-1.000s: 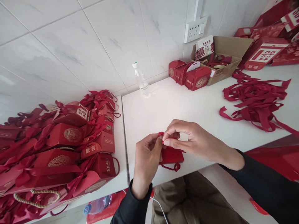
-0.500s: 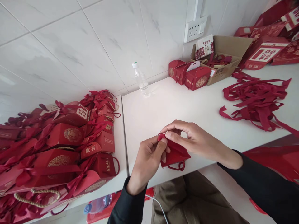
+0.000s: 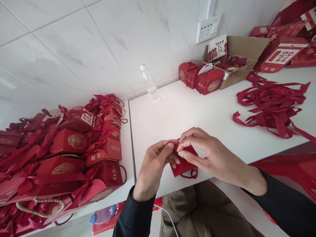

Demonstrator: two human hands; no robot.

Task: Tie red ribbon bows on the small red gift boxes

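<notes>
A bare left hand [image 3: 155, 164] is over the surface [image 3: 209, 115] by its near left corner, thumb laid forward and pressed toward the index finger in a pinch, the other fingers curled beneath. Its wrist comes out of a long black cloth sleeve [image 3: 137, 212] close to that corner. A bare right hand [image 3: 209, 153] reaches in across the near edge, knuckles raised and bent, thumb and index fingertips close together just beside the left thumb. Its wrist and black-sleeved forearm [image 3: 283, 197] slant back outside that edge. Legs in brown cloth trousers [image 3: 197, 210] show below it.
</notes>
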